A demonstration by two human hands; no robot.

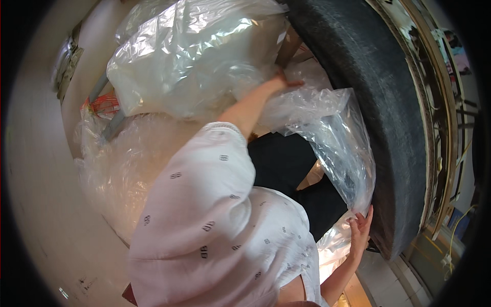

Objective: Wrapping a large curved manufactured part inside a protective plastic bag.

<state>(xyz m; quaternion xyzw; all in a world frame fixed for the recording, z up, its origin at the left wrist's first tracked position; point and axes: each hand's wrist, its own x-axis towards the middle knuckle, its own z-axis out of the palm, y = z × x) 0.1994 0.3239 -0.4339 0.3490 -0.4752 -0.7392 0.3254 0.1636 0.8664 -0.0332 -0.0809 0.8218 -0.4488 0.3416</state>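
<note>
A large sheet of clear plastic film (pixel 343 134) stretches across my black-trousered legs, from the upper middle down to the right. My right hand (pixel 361 228), at the lower right, has its fingers and thumb closed on the lower end of this film. Farther up, my left hand (pixel 286 82) reaches between the film and a big bundle of clear plastic (pixel 192 59). Its visible fingers are apart and partly blurred; some are hidden, and I see nothing gripped in them. The bundle is bulky, shiny and creased.
A thick dark grey padded slab (pixel 378 87) curves along the right side, close to both hands. More clear plastic (pixel 120 169) lies on the left, beside grey tubing (pixel 113 125) and red netting (pixel 105 105). A pale wall (pixel 41 169) stands at the far left.
</note>
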